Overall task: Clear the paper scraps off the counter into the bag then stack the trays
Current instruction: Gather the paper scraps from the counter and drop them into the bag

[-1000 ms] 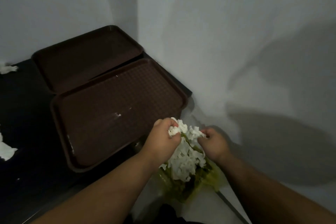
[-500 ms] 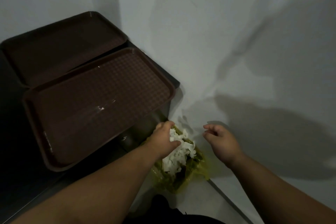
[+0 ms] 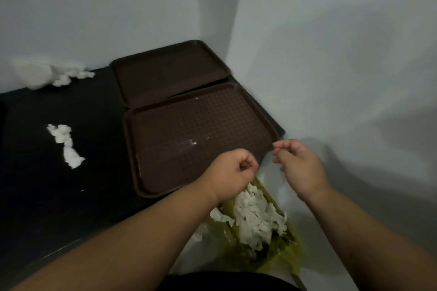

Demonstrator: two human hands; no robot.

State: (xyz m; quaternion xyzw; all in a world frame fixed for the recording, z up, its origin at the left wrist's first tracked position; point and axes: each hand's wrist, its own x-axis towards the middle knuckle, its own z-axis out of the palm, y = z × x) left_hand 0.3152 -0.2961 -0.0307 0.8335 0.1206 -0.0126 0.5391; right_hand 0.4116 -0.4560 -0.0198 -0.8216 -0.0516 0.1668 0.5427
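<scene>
My left hand (image 3: pixel 231 172) is curled into a fist over the near right corner of the front brown tray (image 3: pixel 201 130), and nothing shows in it. My right hand (image 3: pixel 300 168) hovers beside it off the counter's end, fingers loosely curled and holding nothing. Below both hands sits the yellow-green bag (image 3: pixel 281 255) with a heap of white paper scraps (image 3: pixel 255 217) in its mouth. A second brown tray (image 3: pixel 170 73) lies behind the first, against the wall. Loose scraps (image 3: pixel 65 144) lie on the black counter (image 3: pixel 47 196) to the left, and another pile of scraps (image 3: pixel 54 73) lies at the back wall.
White walls close in the counter at the back and on the right. The bag stands on a pale floor past the counter's right end. A small white fleck (image 3: pixel 192 142) lies in the front tray.
My left hand has come up out of the bag and closed into a fist. My right hand rose too. The view swung left, bringing the counter scraps into sight.
</scene>
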